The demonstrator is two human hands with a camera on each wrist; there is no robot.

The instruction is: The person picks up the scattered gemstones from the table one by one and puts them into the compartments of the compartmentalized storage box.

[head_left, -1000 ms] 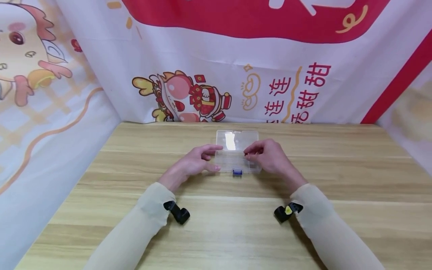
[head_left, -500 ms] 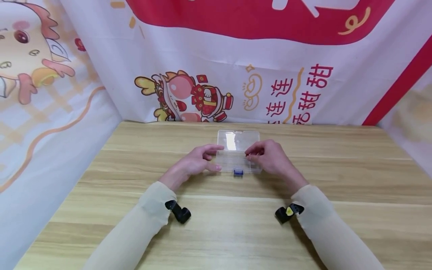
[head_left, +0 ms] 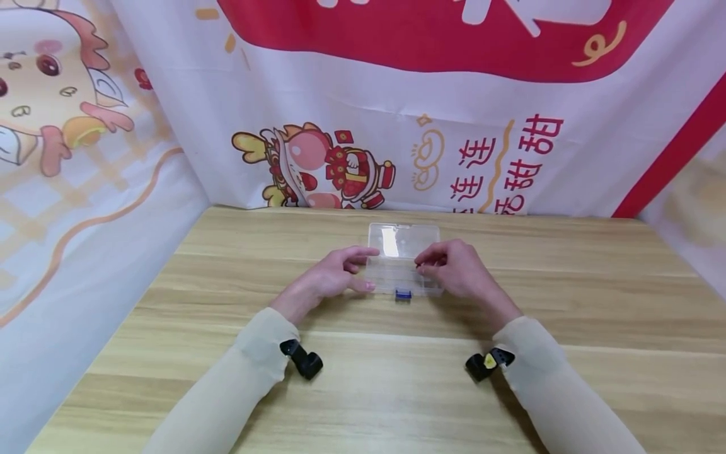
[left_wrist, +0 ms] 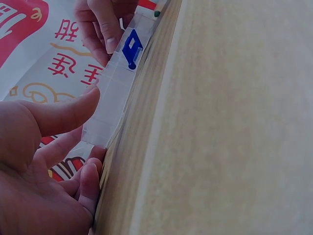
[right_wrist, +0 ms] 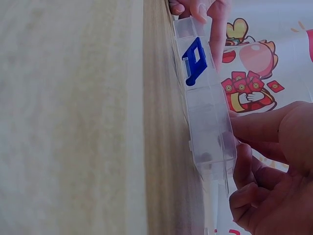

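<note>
The right hand (head_left: 460, 268) hides part of the box (head_left: 391, 275) at its right end; the red thing it pinches over the box is too small to identify; dark spots (right_wrist: 207, 156) in the box's right end look blurred in the right wrist view; behind the box, the banner (head_left: 363, 85) runs off the top; nearer than the box, both sleeves (head_left: 227, 384) are cut off below.
</note>
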